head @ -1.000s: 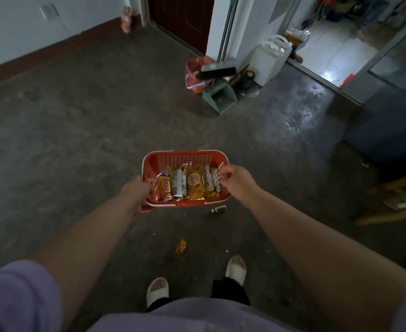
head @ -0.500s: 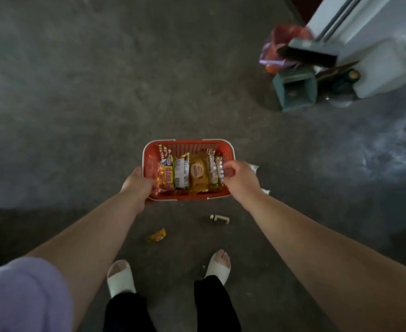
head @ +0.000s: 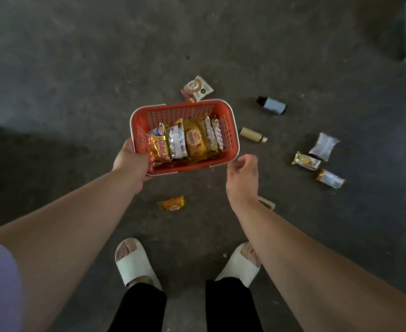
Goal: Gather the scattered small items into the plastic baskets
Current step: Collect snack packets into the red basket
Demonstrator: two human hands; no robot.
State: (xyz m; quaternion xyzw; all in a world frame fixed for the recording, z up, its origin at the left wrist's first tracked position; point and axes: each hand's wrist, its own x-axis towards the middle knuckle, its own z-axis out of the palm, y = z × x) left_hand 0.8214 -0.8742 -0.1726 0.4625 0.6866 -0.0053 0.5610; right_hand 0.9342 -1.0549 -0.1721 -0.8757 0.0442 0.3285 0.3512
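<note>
**Basket in my left hand, snacks strewn on the floor**

The grey concrete floor [head: 77, 68] spreads out under me, dim and scuffed, with small things scattered mostly to my right. I hold the red basket [head: 180, 112] above it. My left hand [head: 131, 161] grips its near left corner, fingers wrapped under the base. My right hand [head: 242, 178] hangs just beside the near right corner, fingers loosely curled and holding nothing.

Inside the basket 5 packets stand side by side. From the left they are a yellow-and-red packet [head: 158, 146], a silver packet [head: 176, 143], a yellow biscuit packet [head: 193, 140] and 2 slim brown packets [head: 212, 135] against the right wall.

Just beyond the far rim a round-printed sachet [head: 197, 87] lies on the floor. A tan bottle [head: 252, 134] lies on its side near the basket's right wall. A pale blue bottle [head: 272, 105] with a dark cap lies a little farther off.

Well to the right, 3 items lie in a loose cluster: a clear pouch [head: 324, 146], a yellow-ended wrapper [head: 306, 161] and an orange-ended wrapper [head: 330, 179]. Between my forearms a yellow candy packet [head: 172, 203] lies on the floor. A small pale item [head: 267, 203] peeks out from behind my right wrist, and I cannot tell what it is.

My feet stand below in 2 white slippers [head: 134, 262].
</note>
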